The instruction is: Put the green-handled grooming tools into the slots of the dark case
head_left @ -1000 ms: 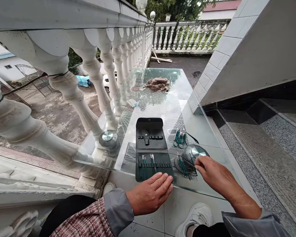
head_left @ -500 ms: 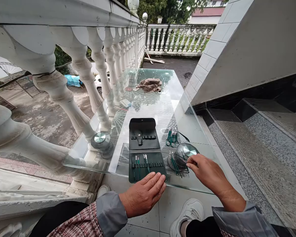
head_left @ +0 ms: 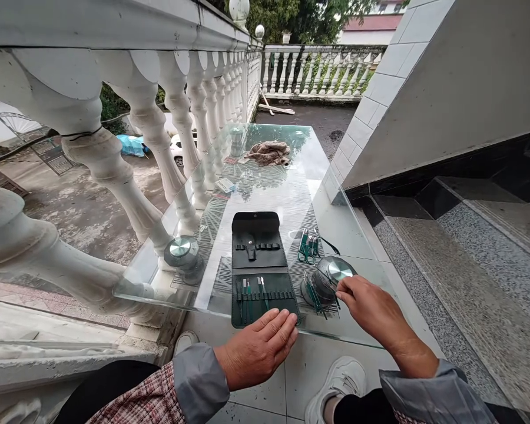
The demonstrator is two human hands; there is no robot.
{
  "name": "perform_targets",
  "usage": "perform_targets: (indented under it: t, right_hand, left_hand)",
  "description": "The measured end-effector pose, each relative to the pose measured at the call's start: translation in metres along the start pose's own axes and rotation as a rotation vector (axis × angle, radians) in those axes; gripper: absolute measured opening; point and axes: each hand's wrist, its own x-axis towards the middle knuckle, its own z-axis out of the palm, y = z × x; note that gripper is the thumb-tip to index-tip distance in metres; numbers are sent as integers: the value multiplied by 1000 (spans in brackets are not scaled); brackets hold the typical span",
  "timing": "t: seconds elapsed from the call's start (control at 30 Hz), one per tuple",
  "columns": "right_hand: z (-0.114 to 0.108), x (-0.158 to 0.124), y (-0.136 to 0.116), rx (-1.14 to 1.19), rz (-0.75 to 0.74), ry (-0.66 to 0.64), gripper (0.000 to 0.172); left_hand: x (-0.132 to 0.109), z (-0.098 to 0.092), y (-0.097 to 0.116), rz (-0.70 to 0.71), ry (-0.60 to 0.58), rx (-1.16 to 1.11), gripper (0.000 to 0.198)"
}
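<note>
A dark green manicure case (head_left: 259,259) lies unfolded on the glass table (head_left: 265,200). Several slim tools (head_left: 247,294) stand in the loops of its lower panel; the upper panel holds a strap and loops. My left hand (head_left: 258,347) rests with outstretched fingers on the case's lower right corner. To the right of the case, my right hand (head_left: 375,306) pinches what looks like a thin dark manicure tool, its exact kind too small to tell. Beside those fingertips lies a bunch of slim green tools (head_left: 314,297). Farther back are green scissors (head_left: 306,253) and nail clippers (head_left: 312,242).
Round metal discs (head_left: 341,271) cap the table's legs under the glass. A crumpled brown cloth (head_left: 268,153) and a small packet (head_left: 225,185) lie farther back. White balusters (head_left: 110,171) run along the left; stone steps (head_left: 459,247) rise on the right.
</note>
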Motion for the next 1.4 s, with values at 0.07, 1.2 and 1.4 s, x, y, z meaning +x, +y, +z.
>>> perform_targets:
  t: [0.07, 1.2, 1.4]
  right_hand:
    - [0, 0, 1, 2, 5, 9, 11]
    - [-10, 5, -44, 817, 20, -80, 26]
    - [1, 19, -82, 1101, -21, -179, 25]
  left_hand:
    - [0, 0, 0, 2, 3, 2, 42]
    - [0, 2, 3, -4, 31, 16, 40]
    - [2, 1, 3, -6, 49, 14, 38]
